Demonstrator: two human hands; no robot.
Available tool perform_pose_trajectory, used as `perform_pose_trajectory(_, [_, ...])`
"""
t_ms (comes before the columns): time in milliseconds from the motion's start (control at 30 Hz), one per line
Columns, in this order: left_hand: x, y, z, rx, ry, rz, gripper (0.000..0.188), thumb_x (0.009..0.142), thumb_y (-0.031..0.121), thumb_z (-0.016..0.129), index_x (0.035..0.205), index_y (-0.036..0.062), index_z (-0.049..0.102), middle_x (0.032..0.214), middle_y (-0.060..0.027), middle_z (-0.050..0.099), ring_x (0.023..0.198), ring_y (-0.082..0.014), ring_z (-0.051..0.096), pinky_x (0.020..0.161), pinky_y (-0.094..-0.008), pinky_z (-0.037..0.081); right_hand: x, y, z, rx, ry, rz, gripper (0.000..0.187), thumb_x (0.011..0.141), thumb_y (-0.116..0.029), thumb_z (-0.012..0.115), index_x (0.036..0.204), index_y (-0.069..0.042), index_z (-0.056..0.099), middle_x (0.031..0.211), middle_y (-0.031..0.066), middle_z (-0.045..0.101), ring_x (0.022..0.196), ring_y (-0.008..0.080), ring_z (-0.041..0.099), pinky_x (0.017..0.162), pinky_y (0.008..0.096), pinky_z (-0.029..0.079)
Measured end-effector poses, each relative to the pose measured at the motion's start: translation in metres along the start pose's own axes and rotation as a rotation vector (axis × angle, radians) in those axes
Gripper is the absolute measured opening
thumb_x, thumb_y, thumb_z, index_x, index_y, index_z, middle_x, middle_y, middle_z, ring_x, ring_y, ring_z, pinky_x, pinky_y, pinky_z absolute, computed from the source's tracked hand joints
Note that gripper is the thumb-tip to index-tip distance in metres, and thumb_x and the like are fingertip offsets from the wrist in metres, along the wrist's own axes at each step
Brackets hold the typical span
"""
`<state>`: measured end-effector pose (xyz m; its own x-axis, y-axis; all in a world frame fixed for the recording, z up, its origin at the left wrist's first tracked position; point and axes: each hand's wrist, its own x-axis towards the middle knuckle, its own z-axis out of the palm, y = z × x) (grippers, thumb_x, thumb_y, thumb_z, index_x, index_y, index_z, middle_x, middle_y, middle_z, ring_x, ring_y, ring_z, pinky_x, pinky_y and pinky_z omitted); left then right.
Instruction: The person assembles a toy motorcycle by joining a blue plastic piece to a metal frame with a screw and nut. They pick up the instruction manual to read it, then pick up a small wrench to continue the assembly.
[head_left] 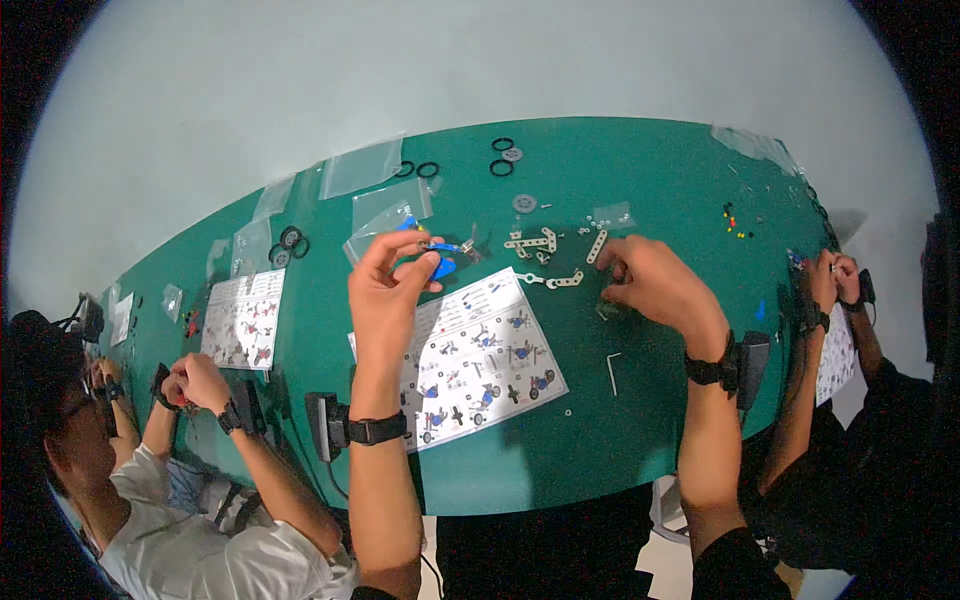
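My left hand (392, 278) is raised over the top of the instruction sheet (480, 370), pinching a small blue and metal model part (445, 267) between thumb and fingers. Low over the table at the right, my right hand (662, 285) has its fingers curled and its thumb apart from them. Its fingertips are close to a beige perforated strip (597, 246); I see nothing held there. Between the hands lie a joined group of beige strips (532, 243), a small wrench (538, 282) and an angled strip (568, 281). An L-shaped hex key (613, 374) rests nearer me.
Black rings (502, 168), a grey wheel (524, 203) and clear plastic bags (362, 166) lie farther back on the green table (600, 460). A person (190, 480) works at the left, and another person's hands (830, 280) are at the right.
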<state>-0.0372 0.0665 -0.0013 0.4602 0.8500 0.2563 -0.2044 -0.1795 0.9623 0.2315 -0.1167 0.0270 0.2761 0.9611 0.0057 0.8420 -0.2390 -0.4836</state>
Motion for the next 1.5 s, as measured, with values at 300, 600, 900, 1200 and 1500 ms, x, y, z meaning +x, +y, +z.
perform_pose_trajectory(300, [0.001,-0.008,0.002,-0.017,-0.035,-0.026,0.025,0.095,0.001,0.070,0.119,0.0027,0.067,0.114,-0.0129,0.073,0.094,-0.0150,0.071,0.069,-0.0258,0.060,0.006,-0.003,0.014,0.034,0.161,-0.130,0.022,0.080,-0.008,0.077,0.098,0.000,0.069,0.094,0.0209,0.068,0.090,0.0398,0.068,0.078,0.0473,0.054])
perform_pose_trajectory(600, [-0.003,-0.004,0.011,-0.050,-0.058,-0.079,0.024,0.096,0.005,0.070,0.120,0.0053,0.067,0.115,-0.0121,0.073,0.095,-0.0165,0.072,0.071,-0.0264,0.060,0.004,-0.011,0.026,0.089,0.137,-0.230,0.015,0.086,-0.005,0.074,0.099,-0.002,0.066,0.088,0.0152,0.062,0.082,0.0339,0.065,0.075,0.0420,0.052])
perform_pose_trajectory(900, [-0.004,-0.008,0.017,-0.030,-0.094,-0.114,0.024,0.095,0.002,0.069,0.119,0.0051,0.067,0.115,-0.0125,0.072,0.094,-0.0168,0.072,0.070,-0.0266,0.060,-0.002,-0.003,0.033,0.020,0.210,-0.191,0.012,0.088,-0.006,0.072,0.097,-0.002,0.063,0.089,0.0160,0.061,0.082,0.0361,0.064,0.075,0.0437,0.052])
perform_pose_trajectory(1200, [-0.006,-0.006,0.019,-0.031,-0.108,-0.125,0.023,0.095,0.002,0.069,0.119,0.0046,0.067,0.114,-0.0128,0.072,0.093,-0.0179,0.074,0.070,-0.0270,0.061,0.007,0.013,0.000,0.017,0.132,-0.047,0.018,0.083,-0.007,0.077,0.096,0.002,0.066,0.090,0.0159,0.067,0.083,0.0314,0.069,0.075,0.0417,0.055])
perform_pose_trajectory(1500, [-0.005,-0.009,0.016,-0.071,-0.111,-0.134,0.024,0.094,0.001,0.069,0.118,0.0027,0.066,0.115,-0.0141,0.072,0.095,-0.0189,0.074,0.071,-0.0288,0.063,0.006,0.001,0.026,0.096,0.171,-0.032,0.024,0.080,-0.017,0.082,0.088,0.000,0.069,0.092,0.0206,0.070,0.086,0.0394,0.068,0.076,0.0470,0.054])
